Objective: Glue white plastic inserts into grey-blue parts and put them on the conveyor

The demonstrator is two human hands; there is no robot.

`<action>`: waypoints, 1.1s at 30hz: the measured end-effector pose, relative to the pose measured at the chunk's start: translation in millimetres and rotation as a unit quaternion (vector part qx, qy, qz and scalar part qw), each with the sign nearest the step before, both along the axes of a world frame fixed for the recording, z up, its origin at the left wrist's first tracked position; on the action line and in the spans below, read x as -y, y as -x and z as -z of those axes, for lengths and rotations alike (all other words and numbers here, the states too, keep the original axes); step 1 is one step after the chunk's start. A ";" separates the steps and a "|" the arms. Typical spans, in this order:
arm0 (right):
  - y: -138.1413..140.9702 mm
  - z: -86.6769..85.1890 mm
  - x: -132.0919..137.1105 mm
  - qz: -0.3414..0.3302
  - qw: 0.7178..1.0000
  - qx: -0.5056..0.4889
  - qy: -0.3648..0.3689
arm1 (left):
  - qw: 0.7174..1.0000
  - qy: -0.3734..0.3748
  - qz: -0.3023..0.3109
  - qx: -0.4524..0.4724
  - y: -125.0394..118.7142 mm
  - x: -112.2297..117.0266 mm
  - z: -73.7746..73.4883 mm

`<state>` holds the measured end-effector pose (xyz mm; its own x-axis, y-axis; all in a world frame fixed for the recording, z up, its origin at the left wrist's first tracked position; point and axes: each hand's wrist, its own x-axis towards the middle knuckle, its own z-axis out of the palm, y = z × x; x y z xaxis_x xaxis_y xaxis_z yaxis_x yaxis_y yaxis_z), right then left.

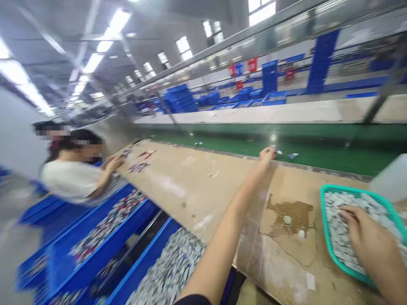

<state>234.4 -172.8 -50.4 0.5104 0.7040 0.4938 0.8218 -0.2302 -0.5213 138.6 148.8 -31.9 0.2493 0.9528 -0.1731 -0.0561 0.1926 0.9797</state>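
Observation:
My left hand [267, 155] reaches far forward to the edge of the green conveyor belt [330, 148]. Its fingers are closed together, and whatever they hold is too small and blurred to name. Just beyond it, a small blue-and-white piece [292, 156] lies on the belt. My right hand [365, 233] is over a teal plastic basket [329, 250] full of small flat whitish pieces [338, 228]. The thumb and forefinger are pressed together at the pieces; I cannot make out what is between them.
A wet patch [297, 212] with a round pale object [288, 220] marks the tan worktable [190, 178]. Blue bins [116, 224] of small pieces stand below its near edge. A co-worker [73, 173] works at the left. A metal post [380, 99] rises behind the belt.

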 end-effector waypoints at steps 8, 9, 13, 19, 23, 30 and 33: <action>6.2 -16.1 -2.8 0.017 0.952 -0.306 -0.023 | 0.945 -0.160 -0.051 -0.281 -36.0 -1.6 21.6; 7.3 -19.2 -2.6 0.005 0.936 -0.350 -0.036 | 0.936 -0.185 -0.045 -0.297 -38.9 1.2 24.2; 8.3 -28.2 -1.4 -0.041 0.865 -0.494 -0.076 | 0.912 -0.243 0.032 -0.330 -48.2 7.9 32.2; 9.5 -38.0 -0.2 -0.063 0.806 -0.584 -0.070 | 0.922 -0.248 0.089 -0.283 -41.0 11.0 24.8; 9.4 -36.7 -0.1 -0.113 0.824 -0.552 -0.058 | 0.949 -0.209 0.155 -0.180 -23.8 39.7 19.7; 20.6 -25.8 -6.3 -0.139 0.862 -0.484 -0.060 | 0.955 0.001 0.278 0.099 49.0 106.8 29.6; 38.4 -23.9 -13.1 -0.157 0.910 -0.378 -0.061 | 0.942 0.098 0.239 0.213 73.2 117.1 30.1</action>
<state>196.0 -159.7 -26.5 0.5200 0.8373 0.1687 0.2325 0.0513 -0.9712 65.4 31.6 -61.9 0.7279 0.6748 -0.1220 -0.2968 0.4704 0.8310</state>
